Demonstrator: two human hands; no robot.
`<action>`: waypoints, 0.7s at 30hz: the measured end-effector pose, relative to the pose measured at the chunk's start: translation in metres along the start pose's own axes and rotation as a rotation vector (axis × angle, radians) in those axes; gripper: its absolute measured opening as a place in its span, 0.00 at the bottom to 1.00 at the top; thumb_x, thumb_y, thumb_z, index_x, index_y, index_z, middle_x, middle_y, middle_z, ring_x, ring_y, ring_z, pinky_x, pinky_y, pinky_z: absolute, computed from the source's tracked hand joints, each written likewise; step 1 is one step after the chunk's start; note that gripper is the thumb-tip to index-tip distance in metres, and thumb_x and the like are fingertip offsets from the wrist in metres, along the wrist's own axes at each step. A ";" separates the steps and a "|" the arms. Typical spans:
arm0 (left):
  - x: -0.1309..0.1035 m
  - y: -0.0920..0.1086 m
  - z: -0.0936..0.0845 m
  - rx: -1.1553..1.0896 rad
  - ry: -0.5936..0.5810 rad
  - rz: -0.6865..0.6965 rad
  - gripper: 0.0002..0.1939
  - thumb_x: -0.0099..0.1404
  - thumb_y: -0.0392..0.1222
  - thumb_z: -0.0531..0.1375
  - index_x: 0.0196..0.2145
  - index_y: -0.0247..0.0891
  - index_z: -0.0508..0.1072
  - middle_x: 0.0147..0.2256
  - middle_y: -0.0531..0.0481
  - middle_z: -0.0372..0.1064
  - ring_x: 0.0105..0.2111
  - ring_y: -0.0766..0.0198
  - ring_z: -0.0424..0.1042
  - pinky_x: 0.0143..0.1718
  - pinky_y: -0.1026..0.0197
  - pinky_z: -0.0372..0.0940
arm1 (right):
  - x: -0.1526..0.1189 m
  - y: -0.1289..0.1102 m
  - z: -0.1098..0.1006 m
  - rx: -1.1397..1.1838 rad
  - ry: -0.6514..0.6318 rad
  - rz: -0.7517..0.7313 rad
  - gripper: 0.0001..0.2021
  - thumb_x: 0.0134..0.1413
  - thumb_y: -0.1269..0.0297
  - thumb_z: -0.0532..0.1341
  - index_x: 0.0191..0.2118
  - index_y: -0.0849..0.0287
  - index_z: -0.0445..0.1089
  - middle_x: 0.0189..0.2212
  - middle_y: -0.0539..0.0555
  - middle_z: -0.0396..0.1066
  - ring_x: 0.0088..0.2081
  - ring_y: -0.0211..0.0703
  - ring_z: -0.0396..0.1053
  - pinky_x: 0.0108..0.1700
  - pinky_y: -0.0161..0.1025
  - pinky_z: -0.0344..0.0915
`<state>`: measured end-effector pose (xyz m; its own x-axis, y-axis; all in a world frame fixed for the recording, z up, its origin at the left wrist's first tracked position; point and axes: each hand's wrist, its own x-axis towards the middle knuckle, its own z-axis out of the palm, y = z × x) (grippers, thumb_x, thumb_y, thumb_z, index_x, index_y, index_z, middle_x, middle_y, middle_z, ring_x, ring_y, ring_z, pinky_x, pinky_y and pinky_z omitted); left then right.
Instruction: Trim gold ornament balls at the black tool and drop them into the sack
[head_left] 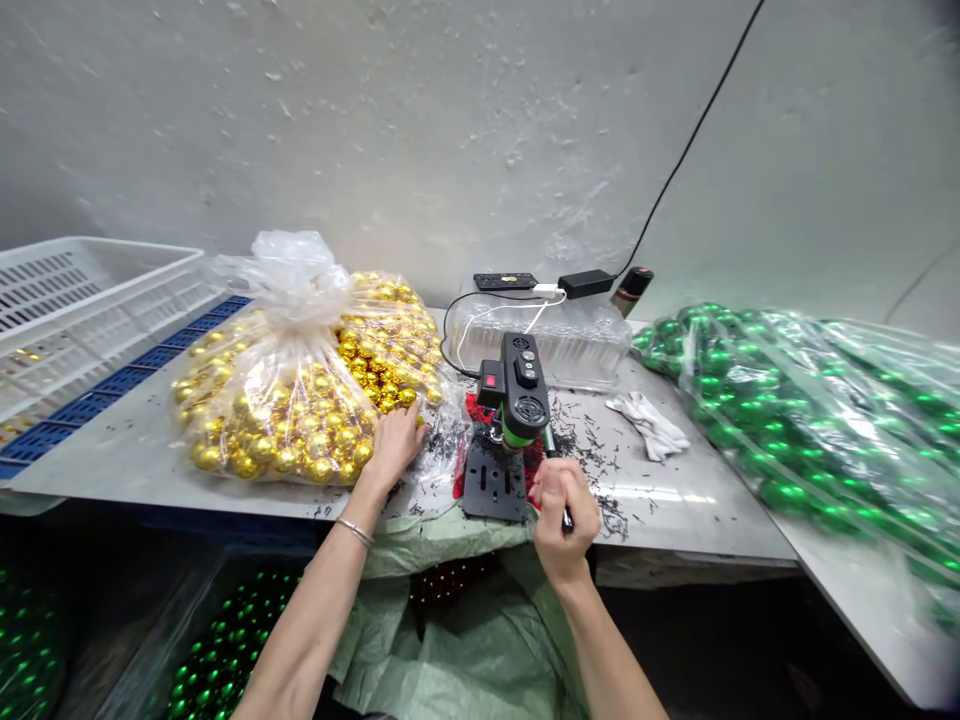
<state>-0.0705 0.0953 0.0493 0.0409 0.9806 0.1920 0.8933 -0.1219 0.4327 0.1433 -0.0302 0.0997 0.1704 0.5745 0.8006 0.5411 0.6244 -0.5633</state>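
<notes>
My left hand (pixel 399 440) reaches to the open side of a clear plastic bag of shiny gold balls (pixel 300 420); its fingertips touch the gold balls, and whether they grip one is hidden. My right hand (pixel 568 508) is wrapped round the black lever handle (pixel 568 520) of a small black press machine (pixel 525 385). Below the machine's head lies its slotted black base plate (pixel 491 485), with nothing on it that I can make out. Red material (pixel 534 455) shows behind and beside the base.
Green balls in clear bags (pixel 795 410) lie at the right. White gloves (pixel 649 425), a clear plastic box (pixel 585 345), a black adapter (pixel 586 284) and a can (pixel 632 290) stand nearby. White crates (pixel 97 290) are left. Black scraps litter the table; a green sack (pixel 465 640) hangs below its edge.
</notes>
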 end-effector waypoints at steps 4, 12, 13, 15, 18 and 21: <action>-0.024 0.017 0.011 -0.758 -0.113 -0.107 0.22 0.61 0.53 0.63 0.47 0.36 0.76 0.36 0.45 0.76 0.32 0.58 0.74 0.35 0.58 0.67 | -0.001 0.001 0.001 0.010 0.011 0.004 0.14 0.63 0.75 0.51 0.25 0.57 0.59 0.25 0.50 0.61 0.27 0.38 0.62 0.29 0.37 0.59; -0.063 0.055 0.042 -1.436 -0.366 -0.361 0.24 0.54 0.52 0.70 0.44 0.35 0.77 0.33 0.47 0.75 0.30 0.66 0.75 0.34 0.63 0.71 | 0.016 -0.008 -0.002 0.010 0.019 0.035 0.15 0.64 0.72 0.51 0.24 0.56 0.59 0.25 0.50 0.61 0.27 0.38 0.62 0.30 0.38 0.59; -0.065 0.058 0.046 -1.408 -0.366 -0.355 0.24 0.54 0.52 0.70 0.44 0.34 0.77 0.32 0.48 0.75 0.29 0.66 0.75 0.34 0.63 0.72 | 0.018 -0.009 -0.002 0.013 0.024 0.043 0.15 0.64 0.72 0.51 0.24 0.56 0.59 0.24 0.50 0.61 0.27 0.38 0.62 0.30 0.38 0.59; -0.066 0.061 0.055 -1.335 -0.367 -0.328 0.24 0.56 0.50 0.69 0.46 0.34 0.75 0.30 0.50 0.75 0.28 0.66 0.75 0.33 0.62 0.73 | 0.023 -0.012 -0.002 0.020 0.033 0.059 0.16 0.65 0.71 0.51 0.24 0.56 0.58 0.23 0.49 0.60 0.27 0.38 0.62 0.30 0.38 0.59; -0.067 0.066 0.065 -1.203 -0.331 -0.240 0.23 0.58 0.48 0.67 0.49 0.35 0.74 0.32 0.49 0.76 0.25 0.65 0.75 0.29 0.60 0.73 | 0.026 -0.013 -0.001 0.025 0.040 0.064 0.16 0.65 0.71 0.51 0.24 0.56 0.58 0.23 0.49 0.60 0.27 0.38 0.62 0.31 0.38 0.59; -0.067 0.070 0.067 -0.997 -0.251 -0.060 0.19 0.61 0.46 0.64 0.48 0.36 0.75 0.39 0.44 0.76 0.26 0.63 0.75 0.29 0.59 0.72 | 0.024 -0.012 -0.001 0.014 0.040 0.045 0.16 0.64 0.72 0.51 0.24 0.56 0.57 0.23 0.49 0.60 0.28 0.38 0.62 0.31 0.38 0.59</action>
<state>0.0191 0.0309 0.0079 0.2030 0.9792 0.0059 0.1244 -0.0318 0.9917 0.1420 -0.0246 0.1257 0.2272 0.5803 0.7820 0.5206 0.6063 -0.6011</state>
